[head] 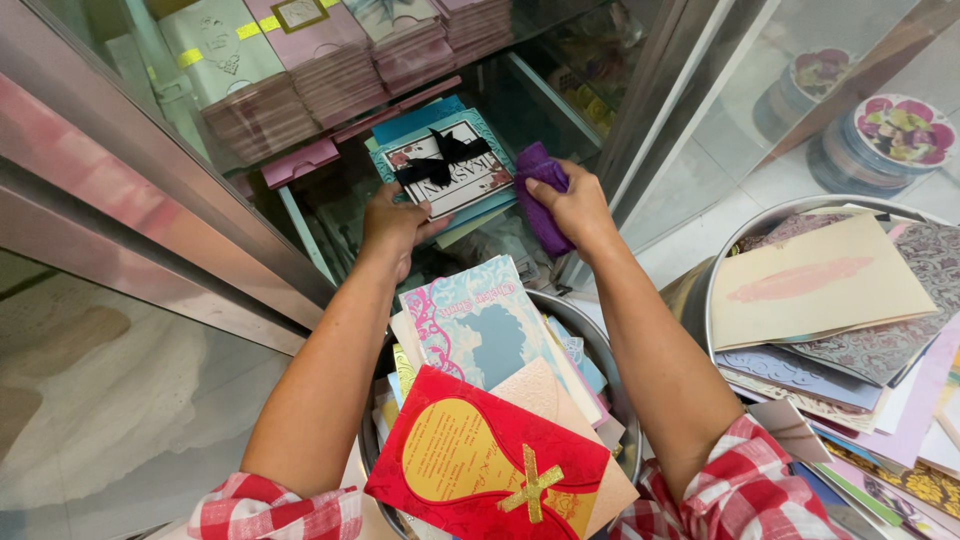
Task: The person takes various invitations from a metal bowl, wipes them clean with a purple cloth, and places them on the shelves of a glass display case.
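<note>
The left hand [393, 226] grips a teal card [447, 165] with a black bow by its lower edge, keeping it steady. Just beside it, the right hand [572, 207] is closed around a purple cloth [541, 195] that presses against the card's side.

A basin [608, 362] of cards sits below both hands, another basin [722, 252] to its right.

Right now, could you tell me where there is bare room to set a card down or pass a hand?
Bare room is scarce: only the pale floor between the metal door frame and the right basin. The middle basin is heaped with cards. The shelf holds the bowed card in the left hand and the right hand with its purple cloth.
</note>
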